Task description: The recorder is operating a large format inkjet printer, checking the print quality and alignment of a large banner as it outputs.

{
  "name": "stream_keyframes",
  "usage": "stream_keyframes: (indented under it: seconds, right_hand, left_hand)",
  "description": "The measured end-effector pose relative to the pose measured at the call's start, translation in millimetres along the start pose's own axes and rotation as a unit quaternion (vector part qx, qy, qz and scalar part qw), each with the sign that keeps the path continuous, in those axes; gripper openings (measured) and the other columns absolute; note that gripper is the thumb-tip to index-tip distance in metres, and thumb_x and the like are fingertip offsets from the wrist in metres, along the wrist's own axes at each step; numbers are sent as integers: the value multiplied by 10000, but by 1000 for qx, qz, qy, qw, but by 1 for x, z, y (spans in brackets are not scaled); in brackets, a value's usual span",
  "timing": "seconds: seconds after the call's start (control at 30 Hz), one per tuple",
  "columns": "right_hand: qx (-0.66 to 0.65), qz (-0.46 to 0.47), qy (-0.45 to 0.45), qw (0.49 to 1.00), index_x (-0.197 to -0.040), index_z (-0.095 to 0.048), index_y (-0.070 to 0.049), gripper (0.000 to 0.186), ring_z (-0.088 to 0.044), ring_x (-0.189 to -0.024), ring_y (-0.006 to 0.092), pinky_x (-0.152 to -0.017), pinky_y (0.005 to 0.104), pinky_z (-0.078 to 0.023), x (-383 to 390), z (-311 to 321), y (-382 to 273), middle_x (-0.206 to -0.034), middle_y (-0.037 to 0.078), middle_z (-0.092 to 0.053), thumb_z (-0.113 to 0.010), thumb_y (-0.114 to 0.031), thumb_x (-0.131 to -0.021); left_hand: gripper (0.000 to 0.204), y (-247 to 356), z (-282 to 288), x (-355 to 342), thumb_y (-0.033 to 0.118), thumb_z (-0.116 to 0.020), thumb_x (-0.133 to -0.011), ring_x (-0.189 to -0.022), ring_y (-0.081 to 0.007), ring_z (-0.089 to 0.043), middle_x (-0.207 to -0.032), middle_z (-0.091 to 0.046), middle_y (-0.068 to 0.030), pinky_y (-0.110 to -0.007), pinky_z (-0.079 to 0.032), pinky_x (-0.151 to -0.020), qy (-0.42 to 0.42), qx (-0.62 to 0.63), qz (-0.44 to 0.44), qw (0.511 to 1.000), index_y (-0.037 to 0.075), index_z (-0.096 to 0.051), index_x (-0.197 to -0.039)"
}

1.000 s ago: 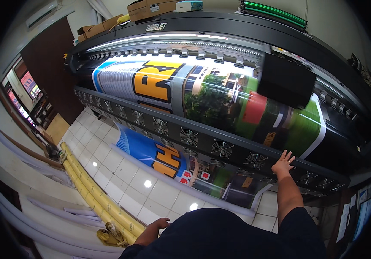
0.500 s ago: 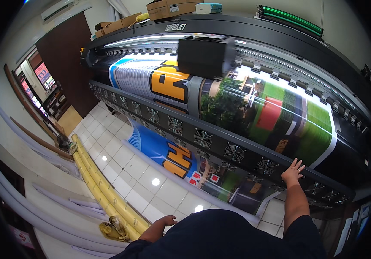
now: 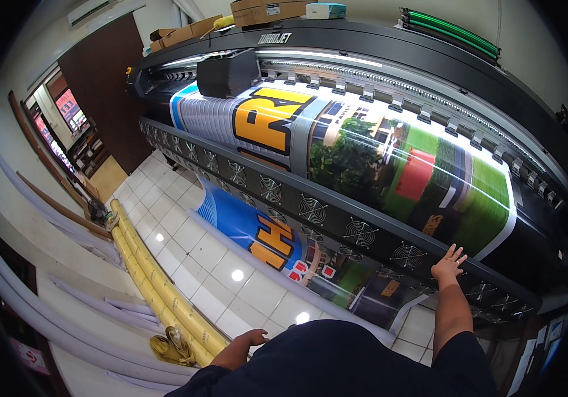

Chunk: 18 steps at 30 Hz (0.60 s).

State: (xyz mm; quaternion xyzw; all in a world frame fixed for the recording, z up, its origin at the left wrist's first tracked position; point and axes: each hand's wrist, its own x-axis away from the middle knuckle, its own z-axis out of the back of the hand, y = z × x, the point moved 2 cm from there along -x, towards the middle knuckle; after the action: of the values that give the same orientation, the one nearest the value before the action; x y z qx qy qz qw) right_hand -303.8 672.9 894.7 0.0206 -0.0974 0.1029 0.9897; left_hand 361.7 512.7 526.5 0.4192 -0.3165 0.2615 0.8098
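My right hand [image 3: 449, 263] rests with spread fingers on the black front rail [image 3: 357, 218] of a large-format printer, above its row of round fans. Just beyond the fingertips lies the printed banner [image 3: 423, 175], with big yellow letters, trees and green grass. It runs over the sloped bed, and its lower part [image 3: 257, 231] hangs below the rail in a blue curve. The dark print carriage [image 3: 228, 74] stands over the left part of the banner. My left hand [image 3: 249, 339] hangs beside my body, holding nothing, its fingers loosely apart and partly seen.
Long yellow rolls [image 3: 165, 298] lie on the white tiled floor [image 3: 224, 264] to the left. Pale tubes [image 3: 66, 324] line the left wall. Cardboard boxes [image 3: 267, 11] and a green-lit roller unit [image 3: 452, 32] sit atop the printer. A brown door [image 3: 107, 92] stands at the far left.
The print carriage has travelled left along the printer, uncovering more yellow letters and the top of the picture. My right hand stays on the rail. My left hand has barely moved.
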Motion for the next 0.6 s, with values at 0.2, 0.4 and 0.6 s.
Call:
stream_keyframes:
  seconds: [0.2, 0.4, 0.6]
  right_hand:
    - [7, -11, -10, 1000, -1470, 26, -141, 1036, 35, -1400, 405, -1045, 623, -228, 4, 1, 2, -1532, 135, 66, -646, -105, -682]
    - [19, -11, -20, 1000, -1472, 33, -150, 1027, 42, -1404, 390, -1055, 609, -223, 7, 4, -5, -1534, 123, 70, -641, -112, -698]
    - [21, -15, -18, 999, -1472, 33, -147, 1016, 49, -1403, 393, -1056, 609, -219, 6, 6, -3, -1533, 129, 71, -636, -122, -708]
  left_hand:
    - [676, 39, 26, 23, 501, -602, -808, -1227, -334, -456, -1313, -494, -181, -403, -370, -1024, 16, 79, 71, 994, 66, -471, -1309]
    - [658, 65, 36, 49, 487, -602, -808, -1225, -334, -458, -1306, -500, -182, -401, -371, -1024, 46, 121, 130, 983, 66, -482, -1300]
    - [672, 75, 43, 55, 499, -601, -805, -1229, -334, -455, -1312, -495, -179, -404, -369, -1026, 43, 107, 130, 985, 69, -476, -1306]
